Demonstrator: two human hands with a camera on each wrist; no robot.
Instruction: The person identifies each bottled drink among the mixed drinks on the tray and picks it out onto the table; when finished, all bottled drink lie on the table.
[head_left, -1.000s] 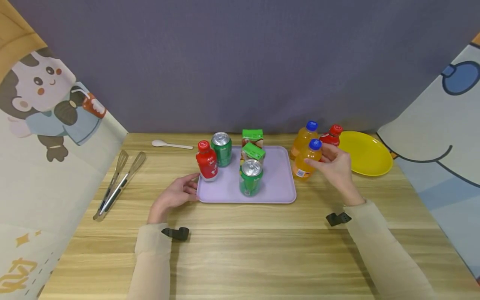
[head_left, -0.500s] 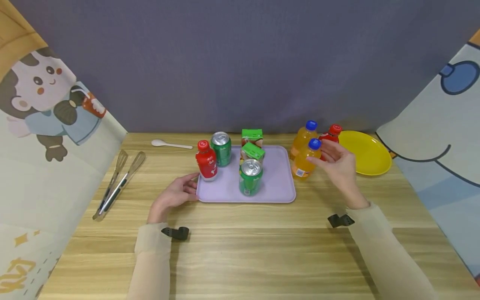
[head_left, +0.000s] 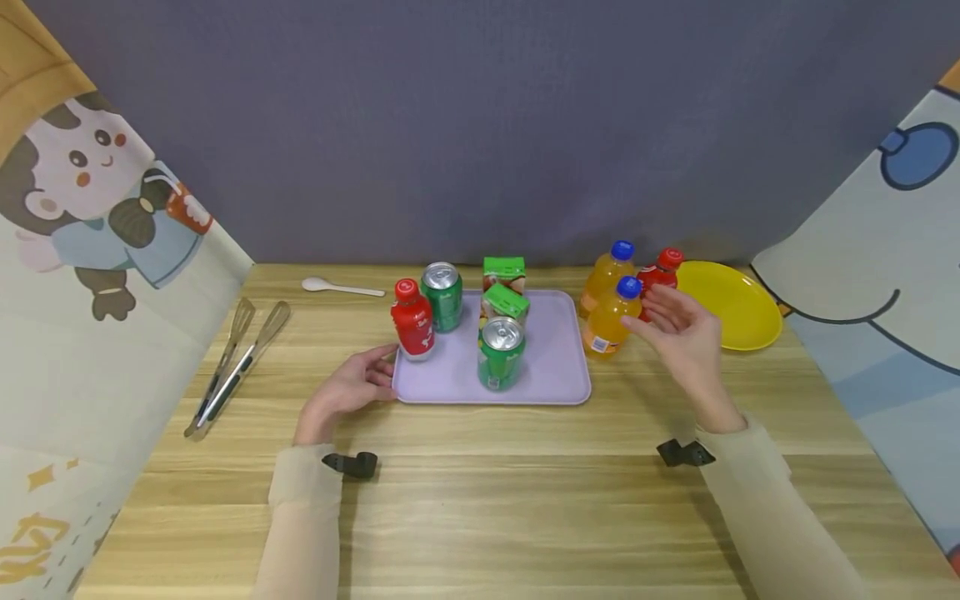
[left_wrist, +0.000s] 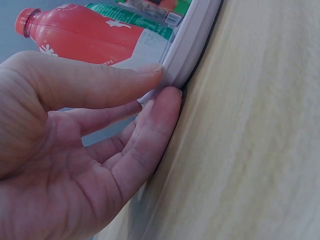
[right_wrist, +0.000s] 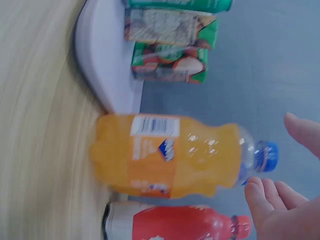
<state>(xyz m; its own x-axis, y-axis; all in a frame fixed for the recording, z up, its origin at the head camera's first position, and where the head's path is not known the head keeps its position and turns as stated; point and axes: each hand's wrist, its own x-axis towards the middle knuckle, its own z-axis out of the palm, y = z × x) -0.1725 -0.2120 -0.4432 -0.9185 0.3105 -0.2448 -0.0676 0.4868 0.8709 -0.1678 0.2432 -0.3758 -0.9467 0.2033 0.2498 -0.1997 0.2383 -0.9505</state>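
Observation:
My left hand (head_left: pixel 347 390) pinches the left front corner of the lilac tray (head_left: pixel 551 362); in the left wrist view the thumb lies at the rim with a finger below. On the tray stand a red bottle (head_left: pixel 413 323), a green can (head_left: pixel 501 358) at the front, another green can (head_left: pixel 444 302) behind, and two juice cartons (head_left: pixel 506 302). Beside the near orange soda bottle (head_left: pixel 609 323), my right hand (head_left: pixel 686 337) holds nothing, its fingers spread apart from the blue cap in the right wrist view. That bottle stands upright just right of the tray.
A second orange soda bottle (head_left: pixel 606 279) and another red bottle (head_left: pixel 662 273) stand behind the near one. Farther right lies a yellow plate (head_left: pixel 738 310). At the left are a white spoon (head_left: pixel 341 288) and metal tongs (head_left: pixel 236 375). A grey wall rises behind the table.
My right hand has let go of the near orange soda bottle and drawn back slightly to the right. The left hand and the tray have stayed in place.

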